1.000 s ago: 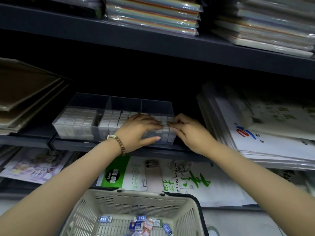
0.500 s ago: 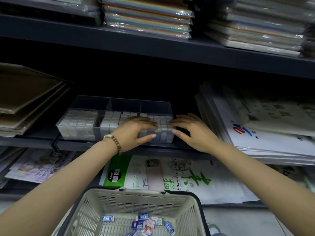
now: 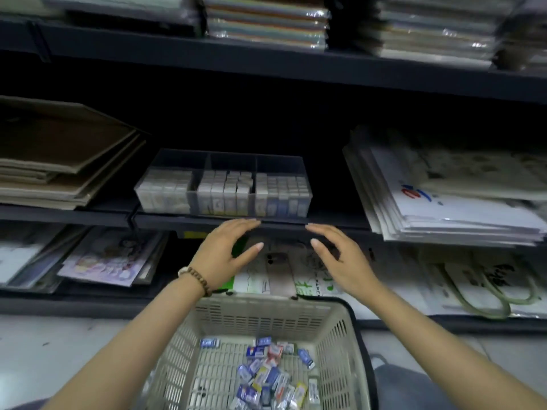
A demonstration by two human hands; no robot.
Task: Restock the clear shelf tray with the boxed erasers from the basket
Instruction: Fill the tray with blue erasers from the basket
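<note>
The clear shelf tray stands on the middle shelf with three compartments, each packed with rows of upright boxed erasers. Below it, in front of the shelf edge, my left hand and my right hand hover with fingers relaxed and spread, holding nothing and apart from the tray. A beige plastic basket sits beneath my arms. Several loose boxed erasers in blue, white and red wrappers lie on its floor.
Brown card sheets are stacked left of the tray and wrapped paper pads lie to its right. The upper shelf carries stacks of coloured paper. Sketch paper packs lie on the lower shelf behind my hands.
Both hands have left the tray's right compartment and drawn back down below the shelf edge. The view has tilted down, showing more of the basket.
</note>
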